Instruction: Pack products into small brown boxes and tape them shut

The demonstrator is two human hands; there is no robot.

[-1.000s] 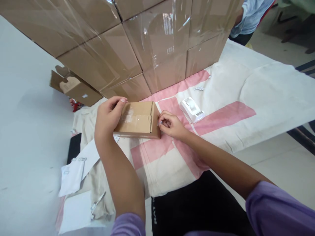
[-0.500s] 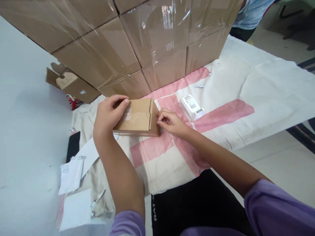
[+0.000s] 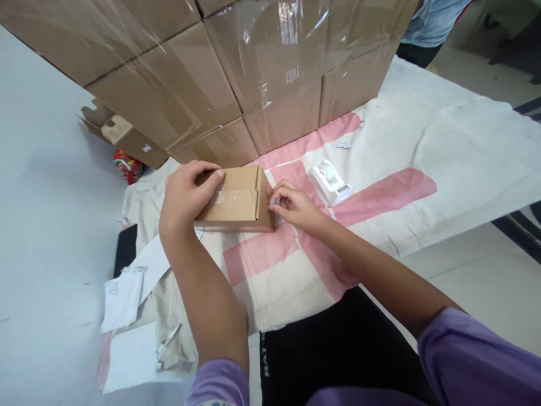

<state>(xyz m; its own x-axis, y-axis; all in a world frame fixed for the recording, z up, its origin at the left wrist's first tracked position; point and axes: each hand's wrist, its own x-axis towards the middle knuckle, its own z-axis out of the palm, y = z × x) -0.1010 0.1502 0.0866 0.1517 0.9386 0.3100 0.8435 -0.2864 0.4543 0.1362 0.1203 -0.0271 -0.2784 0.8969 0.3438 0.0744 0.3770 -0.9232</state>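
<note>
Had a pale, bluish wall along the left, faintly specked. Was furnished with a worktop draped in white cloth with pink patches, reaching across to the right. Had a pale, smooth floor beneath, with thin seams showing, and black bars at the right edge. Was brightly lit over the cloth, dimmer toward the upper-right corner, with dark, indistinct furniture there.

Matt cardboard box, smooth plastic tape dispenser, cloth cover
</note>
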